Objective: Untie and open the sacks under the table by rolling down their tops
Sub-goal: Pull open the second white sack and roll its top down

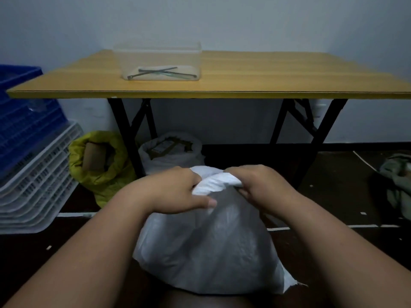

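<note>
So the wooden tabletop (244,74) on black folding legs takes up most of the back, pushed against a pale wall. Right in front, on the dark floor (333,196) and closest to the camera, sits a big white sack (206,247), bulging and closed at the top, with its neck bunched up and twisted. Both hands are on that neck: the left hand (175,192) grips the bunched fabric from the left side with the thumb lying across the front, and the right hand (258,185) has its fingers curled round the twist from the right. Off to the left there's a stack of blue and white crates (33,163) leaning by the wall. Next to those is a yellow sack (100,172), top already rolled down, something cardboard-looking inside. Under the tabletop sits another white sack (171,150), also rolled open. On the tabletop is a clear plastic box (160,61) with a few thin metal rods in it.
</note>
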